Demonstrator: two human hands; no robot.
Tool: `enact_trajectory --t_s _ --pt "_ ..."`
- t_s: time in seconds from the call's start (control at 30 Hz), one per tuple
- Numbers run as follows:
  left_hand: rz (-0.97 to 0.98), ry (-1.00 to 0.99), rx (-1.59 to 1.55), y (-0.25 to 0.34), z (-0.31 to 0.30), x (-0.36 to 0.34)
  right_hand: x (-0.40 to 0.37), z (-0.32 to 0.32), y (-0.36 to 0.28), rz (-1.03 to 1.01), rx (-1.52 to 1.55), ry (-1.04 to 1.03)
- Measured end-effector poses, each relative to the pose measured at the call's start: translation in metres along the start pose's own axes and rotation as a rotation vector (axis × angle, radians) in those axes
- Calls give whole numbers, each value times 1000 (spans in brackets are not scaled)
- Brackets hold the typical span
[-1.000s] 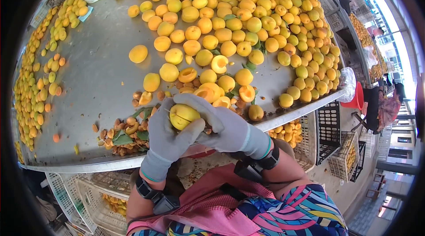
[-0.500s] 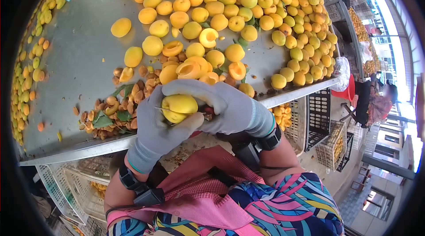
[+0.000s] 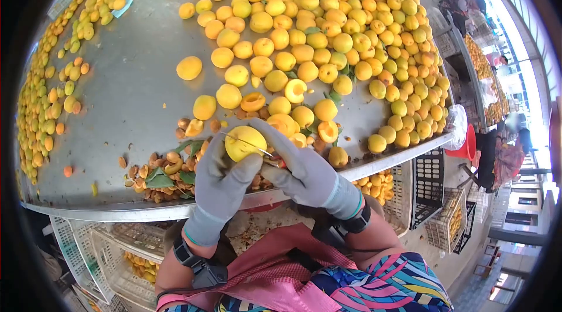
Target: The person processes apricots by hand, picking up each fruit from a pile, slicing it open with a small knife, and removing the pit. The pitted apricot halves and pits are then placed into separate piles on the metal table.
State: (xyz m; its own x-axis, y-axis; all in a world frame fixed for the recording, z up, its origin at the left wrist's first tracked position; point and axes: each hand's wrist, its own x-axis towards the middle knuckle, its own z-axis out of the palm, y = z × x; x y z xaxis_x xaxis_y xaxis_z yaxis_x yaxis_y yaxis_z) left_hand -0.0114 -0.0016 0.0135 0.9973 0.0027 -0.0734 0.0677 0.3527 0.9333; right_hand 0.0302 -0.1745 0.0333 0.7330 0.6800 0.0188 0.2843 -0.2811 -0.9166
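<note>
In grey gloves, both my hands meet above the near edge of the metal table (image 3: 129,107). My left hand (image 3: 219,186) is closed around a yellow apricot (image 3: 243,149), thumb at its lower side. A small knife (image 3: 281,164) with a reddish handle is gripped in my right hand (image 3: 310,174); its thin blade lies across the apricot's top. Just beyond my hands are whole apricots and several opened halves, one a cut half (image 3: 328,131) with an orange hollow. To the left of my hands lies a heap of brown pits (image 3: 170,174) with green leaves.
A large pile of apricots (image 3: 351,25) covers the table's back and right; more fruit (image 3: 38,118) lines the far left. Crates (image 3: 448,224) stand below on both sides. A red bucket (image 3: 465,143) with a plastic bag is at right, near a seated person (image 3: 504,157).
The view has shifted, so the table appears lower and further right. The knife blade now shows across the apricot, which has turned in my left hand; my hands are slightly further apart.
</note>
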Motion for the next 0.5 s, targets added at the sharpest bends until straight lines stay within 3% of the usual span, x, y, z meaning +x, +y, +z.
enact_trajectory --t_s 0.07,0.17,0.27,0.33,0.47,0.5 --pt "29 -9 65 5 -3 1 0 6 4 -174 -57 85" --pt "107 -61 317 8 -6 2 -4 2 -3 53 -136 -14" --pt "119 -34 344 8 -3 1 -4 6 -3 38 -103 22" --pt "18 -5 -103 4 2 -1 -4 10 -3 2 -142 70" --pt "-37 22 -201 -8 -4 -3 -2 12 -5 -103 -148 164" --pt "-24 -5 -86 -4 -6 -2 -3 10 -8 -67 -131 136"
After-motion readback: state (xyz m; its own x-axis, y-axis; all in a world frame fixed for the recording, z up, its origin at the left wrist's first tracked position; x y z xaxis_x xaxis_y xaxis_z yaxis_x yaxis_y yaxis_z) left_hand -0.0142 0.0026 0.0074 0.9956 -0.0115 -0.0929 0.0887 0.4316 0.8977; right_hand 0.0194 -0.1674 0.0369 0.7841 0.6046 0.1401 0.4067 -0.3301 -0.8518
